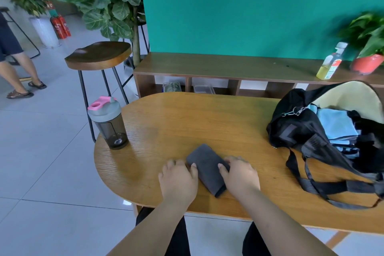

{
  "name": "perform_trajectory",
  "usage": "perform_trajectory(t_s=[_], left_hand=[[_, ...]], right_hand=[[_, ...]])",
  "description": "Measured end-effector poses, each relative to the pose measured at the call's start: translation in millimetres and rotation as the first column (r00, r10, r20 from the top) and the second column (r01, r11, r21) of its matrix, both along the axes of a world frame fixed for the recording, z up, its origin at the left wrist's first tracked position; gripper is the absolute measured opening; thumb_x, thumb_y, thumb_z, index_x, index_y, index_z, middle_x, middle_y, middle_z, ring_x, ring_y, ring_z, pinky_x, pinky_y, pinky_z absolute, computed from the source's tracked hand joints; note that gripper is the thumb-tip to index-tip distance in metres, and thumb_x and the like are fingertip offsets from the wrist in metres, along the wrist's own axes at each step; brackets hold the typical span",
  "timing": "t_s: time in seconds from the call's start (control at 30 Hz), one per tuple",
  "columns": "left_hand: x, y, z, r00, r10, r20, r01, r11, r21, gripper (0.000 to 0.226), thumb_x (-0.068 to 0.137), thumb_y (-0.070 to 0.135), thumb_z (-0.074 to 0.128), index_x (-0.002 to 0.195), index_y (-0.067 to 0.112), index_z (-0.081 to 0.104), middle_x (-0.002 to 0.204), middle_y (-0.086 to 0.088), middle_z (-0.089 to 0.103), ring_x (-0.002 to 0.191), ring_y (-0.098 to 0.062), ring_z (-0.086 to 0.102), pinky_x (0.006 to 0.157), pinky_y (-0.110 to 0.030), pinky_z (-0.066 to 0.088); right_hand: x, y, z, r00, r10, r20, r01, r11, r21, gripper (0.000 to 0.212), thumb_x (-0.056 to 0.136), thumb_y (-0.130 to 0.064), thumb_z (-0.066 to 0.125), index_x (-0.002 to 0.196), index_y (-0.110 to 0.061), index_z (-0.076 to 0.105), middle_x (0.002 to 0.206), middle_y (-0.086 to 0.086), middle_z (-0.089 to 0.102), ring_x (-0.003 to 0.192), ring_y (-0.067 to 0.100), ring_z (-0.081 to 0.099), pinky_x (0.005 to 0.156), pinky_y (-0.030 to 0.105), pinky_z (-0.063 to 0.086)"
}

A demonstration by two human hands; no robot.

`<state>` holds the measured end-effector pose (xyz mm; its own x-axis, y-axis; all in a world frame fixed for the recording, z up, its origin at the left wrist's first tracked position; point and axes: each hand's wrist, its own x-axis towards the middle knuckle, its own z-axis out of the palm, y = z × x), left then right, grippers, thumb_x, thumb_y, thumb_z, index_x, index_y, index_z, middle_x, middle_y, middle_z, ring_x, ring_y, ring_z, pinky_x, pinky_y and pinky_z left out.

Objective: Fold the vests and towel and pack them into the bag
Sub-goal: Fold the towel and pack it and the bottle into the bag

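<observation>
Brightly and evenly lit. Soft sheen on the oval wooden table [158, 129]; only faint shadow beside the black fabric bag [295, 131]. Smeared by motion at the green leafy plant in a red pot [367, 33]. Bowed at the edges

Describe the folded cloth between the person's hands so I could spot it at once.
Start at the oval wooden table. Near its front edge a left hand and a right hand hold a dark grey folded cloth by its long sides. Unlike the light blue folded fabrics inside the open black bag, it lies flat on bare wood.
</observation>
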<state>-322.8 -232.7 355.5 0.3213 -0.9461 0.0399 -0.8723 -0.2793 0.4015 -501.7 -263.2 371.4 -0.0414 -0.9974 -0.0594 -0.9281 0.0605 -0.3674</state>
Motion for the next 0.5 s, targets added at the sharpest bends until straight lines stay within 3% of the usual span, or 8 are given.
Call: perform_trajectory(t_s=[0.13, 0.23, 0.33, 0.43, 0.5], left_hand=[[-24.8, -11.5, 2.0, 0.930, 0.021, -0.366, 0.024, 0.993, 0.118, 0.049, 0.086, 0.072, 0.046, 0.102, 0.028, 0.059, 0.098, 0.003, 0.064, 0.092, -0.022, 0.064, 0.080, -0.041, 0.057], [-45.6, -8.5, 21.6, 0.845, 0.015, -0.534, 0.047, 0.994, 0.103, 0.039, 0.096, 0.047, 0.067, 0.115, 0.020, 0.045, 0.099, 0.003, 0.059, 0.091, -0.021, 0.062, 0.071, -0.036, 0.047], [-63.3, -5.2, 36.0, 0.786, -0.001, -0.618, 0.047, 0.997, 0.059, 0.037, 0.098, 0.030, 0.069, 0.118, 0.019, 0.040, 0.096, 0.003, 0.058, 0.084, -0.014, 0.060, 0.070, -0.035, 0.048], [-83.3, -3.6, 56.3, 0.677, -0.045, -0.735, 0.067, 0.998, 0.000, 0.041, 0.096, 0.029, 0.071, 0.124, 0.025, 0.042, 0.101, 0.003, 0.061, 0.087, -0.013, 0.063, 0.066, -0.033, 0.047], [-99.3, -3.5, 75.4, 0.574, -0.102, -0.812, 0.073, 0.995, -0.074, 0.042, 0.095, 0.032, 0.073, 0.126, 0.028, 0.044, 0.107, 0.002, 0.064, 0.091, -0.014, 0.066, 0.067, -0.032, 0.048]], right_hand=[[-20.1, 6.2, 8.2, 0.980, -0.065, 0.187, 0.040, 0.990, 0.134, 0.040, 0.100, -0.049, 0.062, 0.131, -0.024, 0.064, 0.107, -0.002, 0.072, 0.098, 0.020, 0.068, 0.082, 0.037, 0.061], [-32.6, 16.9, 12.2, 0.959, -0.070, 0.273, 0.027, 0.987, 0.159, 0.044, 0.101, -0.045, 0.063, 0.138, -0.021, 0.061, 0.106, -0.003, 0.072, 0.096, 0.017, 0.068, 0.079, 0.033, 0.059], [-47.0, 28.0, 21.2, 0.925, -0.089, 0.368, 0.016, 0.980, 0.196, 0.047, 0.103, -0.045, 0.061, 0.143, -0.021, 0.055, 0.100, -0.006, 0.070, 0.085, 0.012, 0.068, 0.068, 0.027, 0.055], [-68.6, 33.9, 35.7, 0.856, -0.145, 0.496, 0.045, 0.977, 0.208, 0.055, 0.101, -0.056, 0.059, 0.143, -0.021, 0.053, 0.111, -0.004, 0.068, 0.096, 0.017, 0.068, 0.081, 0.034, 0.058], [-87.7, 34.1, 53.0, 0.754, -0.204, 0.624, 0.100, 0.975, 0.197, 0.054, 0.100, -0.059, 0.060, 0.140, -0.025, 0.054, 0.120, -0.003, 0.067, 0.105, 0.015, 0.068, 0.090, 0.037, 0.059]])
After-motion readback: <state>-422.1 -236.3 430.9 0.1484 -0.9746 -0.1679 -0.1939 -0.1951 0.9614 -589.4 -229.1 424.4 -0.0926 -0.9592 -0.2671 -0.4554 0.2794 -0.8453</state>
